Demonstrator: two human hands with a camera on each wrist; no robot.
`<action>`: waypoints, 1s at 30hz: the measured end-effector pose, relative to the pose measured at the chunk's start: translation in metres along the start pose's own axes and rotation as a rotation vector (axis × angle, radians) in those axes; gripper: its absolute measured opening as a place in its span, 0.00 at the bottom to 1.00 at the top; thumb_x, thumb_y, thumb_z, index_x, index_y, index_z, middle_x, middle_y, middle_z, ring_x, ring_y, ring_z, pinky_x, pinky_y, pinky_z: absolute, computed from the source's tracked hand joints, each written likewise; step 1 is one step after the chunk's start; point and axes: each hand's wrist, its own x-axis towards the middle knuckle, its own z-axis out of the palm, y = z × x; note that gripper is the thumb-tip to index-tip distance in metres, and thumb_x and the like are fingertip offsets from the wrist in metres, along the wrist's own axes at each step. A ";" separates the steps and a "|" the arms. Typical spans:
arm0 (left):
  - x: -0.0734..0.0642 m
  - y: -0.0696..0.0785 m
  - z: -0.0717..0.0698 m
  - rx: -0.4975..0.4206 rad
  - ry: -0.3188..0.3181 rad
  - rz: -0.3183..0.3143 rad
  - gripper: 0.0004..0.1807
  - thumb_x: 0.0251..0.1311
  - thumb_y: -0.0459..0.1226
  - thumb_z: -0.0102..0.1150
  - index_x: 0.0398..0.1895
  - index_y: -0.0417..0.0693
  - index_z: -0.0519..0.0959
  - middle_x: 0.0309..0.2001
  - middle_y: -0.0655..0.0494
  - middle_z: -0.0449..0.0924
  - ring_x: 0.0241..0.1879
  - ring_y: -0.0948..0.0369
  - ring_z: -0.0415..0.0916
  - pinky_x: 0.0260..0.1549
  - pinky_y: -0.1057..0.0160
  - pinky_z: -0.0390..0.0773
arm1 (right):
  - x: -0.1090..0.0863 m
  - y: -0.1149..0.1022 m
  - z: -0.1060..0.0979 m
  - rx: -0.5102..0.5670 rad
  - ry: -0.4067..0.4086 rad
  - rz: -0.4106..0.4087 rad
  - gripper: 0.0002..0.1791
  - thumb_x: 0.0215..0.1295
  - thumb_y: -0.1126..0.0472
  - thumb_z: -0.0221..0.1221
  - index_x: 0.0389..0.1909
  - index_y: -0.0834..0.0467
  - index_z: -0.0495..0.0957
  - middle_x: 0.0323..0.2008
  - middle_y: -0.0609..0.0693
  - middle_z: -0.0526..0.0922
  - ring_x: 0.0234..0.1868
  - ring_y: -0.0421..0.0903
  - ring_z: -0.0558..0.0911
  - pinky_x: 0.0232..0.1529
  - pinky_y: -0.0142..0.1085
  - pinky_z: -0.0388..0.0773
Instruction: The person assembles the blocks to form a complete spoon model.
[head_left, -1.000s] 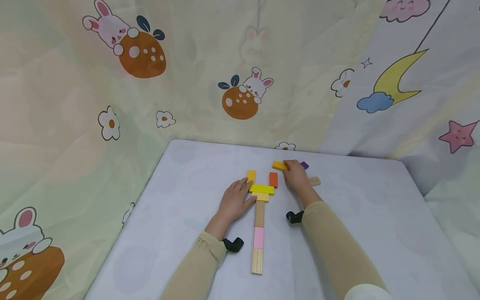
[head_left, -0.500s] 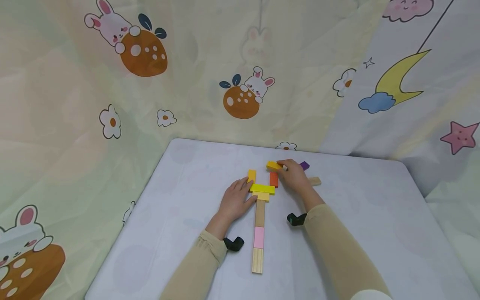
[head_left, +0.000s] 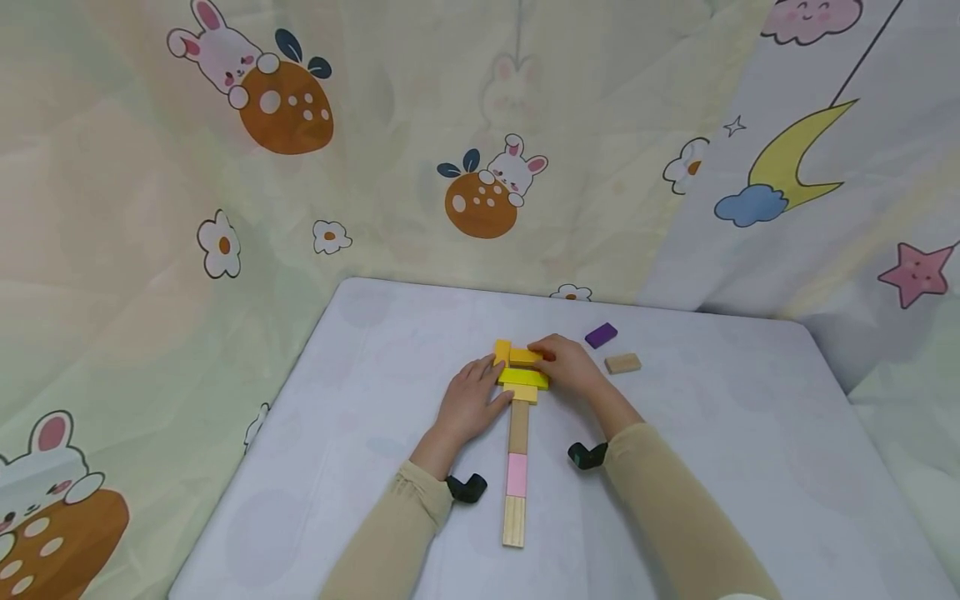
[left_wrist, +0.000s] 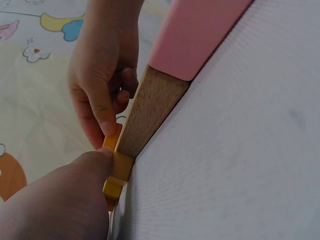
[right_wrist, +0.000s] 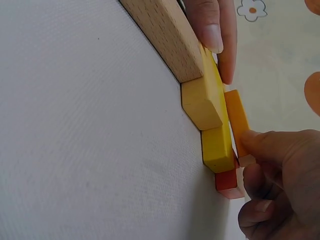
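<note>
My right hand (head_left: 573, 371) pinches a yellow-orange block (head_left: 525, 357) between thumb and fingers, just beyond a bright yellow crosswise block (head_left: 523, 378). In the right wrist view a red block (right_wrist: 226, 181) shows below it; in the head view the red one is hidden. My left hand (head_left: 468, 400) lies along the left side, fingertips touching an upright yellow-orange block (head_left: 502, 350) and thumb by a pale yellow block (head_left: 521, 393). From there a column runs toward me: a brown wooden block (head_left: 518, 427), a pink block (head_left: 517, 475) and a light wooden block (head_left: 513, 522).
Right of my right hand lie a purple block (head_left: 601, 335) and a tan wooden block (head_left: 622, 363). All rest on a white table (head_left: 360, 383), with a printed curtain (head_left: 390, 167) behind its far edge. Each wrist carries a small black camera (head_left: 467, 488).
My right hand has brought the yellow-orange block left and nearer, from beside the purple block to beside the upright block. The red block has gone out of sight behind it. The left hand stays put.
</note>
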 end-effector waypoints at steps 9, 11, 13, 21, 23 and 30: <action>0.000 -0.001 0.002 -0.019 0.000 -0.015 0.38 0.69 0.63 0.44 0.77 0.57 0.58 0.78 0.54 0.53 0.76 0.53 0.54 0.74 0.49 0.59 | -0.002 -0.004 0.003 0.003 -0.004 -0.003 0.19 0.71 0.53 0.59 0.61 0.50 0.78 0.57 0.49 0.80 0.57 0.50 0.77 0.64 0.48 0.76; 0.000 -0.002 0.002 -0.036 0.004 -0.023 0.38 0.69 0.63 0.45 0.77 0.57 0.59 0.78 0.53 0.54 0.75 0.52 0.55 0.74 0.49 0.59 | -0.003 -0.004 0.004 0.007 -0.015 -0.003 0.19 0.71 0.53 0.59 0.61 0.50 0.78 0.57 0.50 0.80 0.56 0.50 0.77 0.64 0.48 0.76; 0.000 -0.002 0.001 -0.055 0.006 -0.030 0.38 0.68 0.63 0.45 0.77 0.57 0.59 0.77 0.52 0.54 0.75 0.51 0.55 0.74 0.48 0.60 | -0.003 -0.004 0.004 0.006 -0.026 -0.001 0.19 0.71 0.53 0.58 0.61 0.50 0.78 0.57 0.50 0.80 0.57 0.50 0.77 0.64 0.48 0.76; 0.000 -0.002 0.001 -0.058 0.003 -0.021 0.38 0.69 0.63 0.45 0.76 0.56 0.60 0.76 0.52 0.57 0.75 0.53 0.55 0.74 0.49 0.59 | -0.004 -0.002 0.005 0.019 -0.046 0.020 0.19 0.71 0.55 0.58 0.61 0.50 0.78 0.58 0.50 0.80 0.58 0.51 0.77 0.65 0.50 0.75; 0.001 -0.002 0.002 -0.051 0.004 -0.020 0.38 0.69 0.63 0.45 0.76 0.57 0.60 0.76 0.52 0.57 0.75 0.53 0.55 0.74 0.50 0.59 | -0.004 -0.002 0.004 0.027 -0.048 0.022 0.19 0.71 0.56 0.57 0.61 0.51 0.78 0.58 0.51 0.79 0.59 0.52 0.76 0.66 0.51 0.74; 0.001 -0.003 0.004 -0.041 0.010 -0.021 0.38 0.69 0.63 0.45 0.76 0.57 0.60 0.76 0.53 0.57 0.75 0.53 0.55 0.74 0.50 0.59 | -0.006 -0.002 0.004 0.054 -0.031 0.017 0.19 0.72 0.56 0.54 0.61 0.52 0.78 0.60 0.51 0.78 0.61 0.53 0.75 0.67 0.51 0.72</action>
